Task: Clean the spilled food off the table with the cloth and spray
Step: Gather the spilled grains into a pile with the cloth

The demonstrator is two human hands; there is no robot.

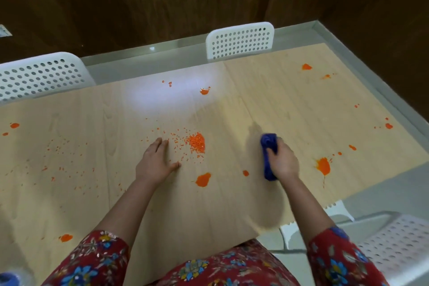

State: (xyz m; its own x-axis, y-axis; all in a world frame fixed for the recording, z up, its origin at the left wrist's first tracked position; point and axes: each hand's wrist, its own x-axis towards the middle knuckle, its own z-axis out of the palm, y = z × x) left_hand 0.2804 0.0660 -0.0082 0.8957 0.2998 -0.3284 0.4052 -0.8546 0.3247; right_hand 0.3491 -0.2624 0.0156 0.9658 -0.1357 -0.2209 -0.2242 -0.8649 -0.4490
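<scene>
Now right hand [284, 162] grips blue cloth [268, 141] (bunched) on spattered table [209, 211].

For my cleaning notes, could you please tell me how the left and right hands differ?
The left hand lies flat with straight fingers; the right hand is curled. The left hand holds nothing; the right hand grips the cloth. The left hand is beside the grain heap; the right hand is apart from it. Both are down at the table.
</scene>
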